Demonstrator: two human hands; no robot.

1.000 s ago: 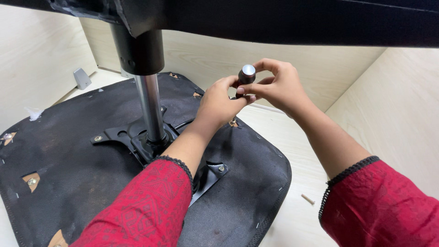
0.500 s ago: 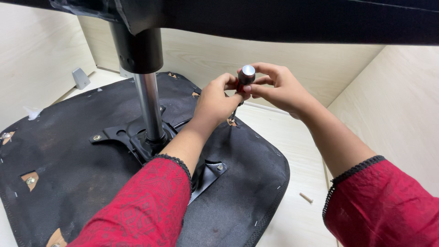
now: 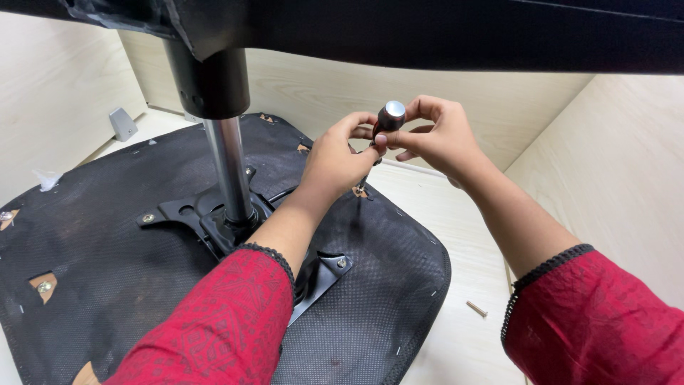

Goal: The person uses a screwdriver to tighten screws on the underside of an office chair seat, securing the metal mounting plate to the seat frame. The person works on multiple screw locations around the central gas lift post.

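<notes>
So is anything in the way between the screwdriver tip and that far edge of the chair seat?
Nothing visible. Both hands, left hand and right hand, hold the screwdriver upright, its shaft running down behind the left hand's fingers to the black seat underside. The exact contact point is hidden.

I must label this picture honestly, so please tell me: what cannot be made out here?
Head view only:
- Tip of the dark screwdriver with silver cap: hidden behind the left hand.
- Right hand palm: turned away.
- Upturned black fabric chair seat: cut off by left and bottom edges.
- Small loose pin on the pale wooden floor: too small to identify.
</notes>
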